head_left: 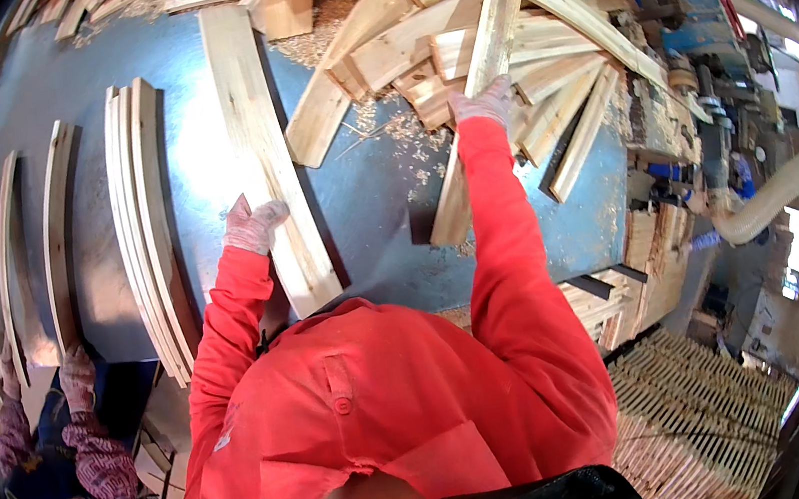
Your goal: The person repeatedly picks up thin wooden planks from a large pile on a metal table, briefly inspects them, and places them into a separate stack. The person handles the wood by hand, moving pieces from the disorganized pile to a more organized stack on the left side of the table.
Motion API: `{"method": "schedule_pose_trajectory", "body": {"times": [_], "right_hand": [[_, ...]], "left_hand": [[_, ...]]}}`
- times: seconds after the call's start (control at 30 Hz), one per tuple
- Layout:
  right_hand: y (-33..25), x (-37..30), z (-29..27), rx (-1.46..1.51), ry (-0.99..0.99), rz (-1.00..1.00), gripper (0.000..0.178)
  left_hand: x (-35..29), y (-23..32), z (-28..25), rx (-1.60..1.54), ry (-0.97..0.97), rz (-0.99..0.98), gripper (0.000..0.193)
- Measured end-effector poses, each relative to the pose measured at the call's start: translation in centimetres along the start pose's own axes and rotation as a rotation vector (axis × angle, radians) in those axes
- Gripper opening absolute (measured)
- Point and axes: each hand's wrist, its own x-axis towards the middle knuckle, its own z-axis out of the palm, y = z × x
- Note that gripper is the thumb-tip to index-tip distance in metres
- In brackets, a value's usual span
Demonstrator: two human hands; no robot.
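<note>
My left hand (257, 225), in a pale work glove, is closed over the left edge of a light wooden board (254, 127). The board lies lengthwise on the blue-grey metal table (370, 218), its near end close to my body. My right hand (484, 103), gloved too, is wrapped around a narrower wooden plank (495, 30). That plank slants, its far end over the wood pile and its near end low over the table. My right palm and fingertips are partly hidden.
Beyond my right hand is a loose pile of wood pieces (403, 42) with shavings. Several upright strips (144, 212) stand to the left. At the far left a co-worker's hands (78, 378) hold strips. Machinery (702, 18) and stacked slats (703, 411) are on the right.
</note>
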Motion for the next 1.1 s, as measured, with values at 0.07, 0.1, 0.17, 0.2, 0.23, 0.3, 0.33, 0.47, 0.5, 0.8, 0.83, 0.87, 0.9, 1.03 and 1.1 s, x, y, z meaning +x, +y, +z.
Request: {"method": "schedule_pose_trajectory", "body": {"times": [0.07, 0.1, 0.17, 0.2, 0.23, 0.3, 0.33, 0.47, 0.5, 0.8, 0.83, 0.87, 0.9, 1.03, 1.1], "right_hand": [[-0.4, -1.0, 1.4, 0.372, -0.155, -0.172, 0.115], [-2.3, -3.8, 2.0, 0.563, -0.322, -0.134, 0.114], [-5.3, -9.4, 4.0, 0.832, -0.447, -0.109, 0.111], [-6.6, -12.1, 6.1, 0.927, -0.438, -0.162, 0.11], [-8.3, -14.7, 7.6, 0.736, -0.289, -0.268, 0.109], [-7.9, -17.3, 11.7, 0.819, -0.488, -0.573, 0.092], [-7.9, -16.5, 10.3, 0.545, -0.745, -0.66, 0.085], [-10.1, -1.7, 1.6, 0.217, -0.219, -0.898, 0.093], [-11.8, 2.4, -2.2, -0.202, 0.072, -0.902, 0.106], [-12.9, 9.7, -5.4, -0.937, -0.312, -1.053, 0.111], [-13.3, 7.6, -5.2, -0.866, -0.39, -1.051, 0.107], [-12.7, 7.6, -4.2, -0.734, -0.612, -0.968, 0.103], [-11.4, 7.2, -3.7, -0.607, -0.819, -0.868, 0.1], [-10.3, -4.3, 0.3, -0.14, -0.974, -0.625, 0.08], [-12.0, -13.7, 1.0, 0.107, -0.973, -0.519, 0.064]], "left_hand": [[-2.2, 1.0, 0.5, 0.144, 0.069, 0.046, 0.035], [-3.1, 0.5, 0.7, 0.184, 0.144, 0.113, 0.036], [-4.6, 0.6, 1.3, 0.391, 0.196, 0.142, 0.06], [-5.2, 1.8, 2.1, 0.554, 0.174, 0.148, 0.067], [-5.9, 3.2, 3.2, 0.711, 0.146, 0.161, 0.075], [-5.1, 1.4, 3.3, 0.893, 0.057, 0.25, 0.095], [-5.6, 3.9, 5.6, 0.939, 0.137, 0.004, 0.081], [-6.3, 2.8, 1.3, 0.584, 0.192, 0.033, 0.055], [-7.0, 2.6, 0.7, 0.597, 0.221, 0.034, 0.051], [-10.5, 3.6, -0.6, 0.81, 0.53, -0.091, 0.055], [-10.1, 2.8, -1.7, 0.915, 0.542, -0.159, 0.056], [-9.5, 3.1, -1.8, 0.978, 0.539, -0.128, 0.057], [-9.1, 2.0, -2.8, 1.035, 0.565, -0.13, 0.06], [-8.2, 1.4, -4.2, 0.816, 0.504, -0.013, 0.066], [-8.0, 0.4, -4.9, 0.75, 0.459, -0.157, 0.079]]}}
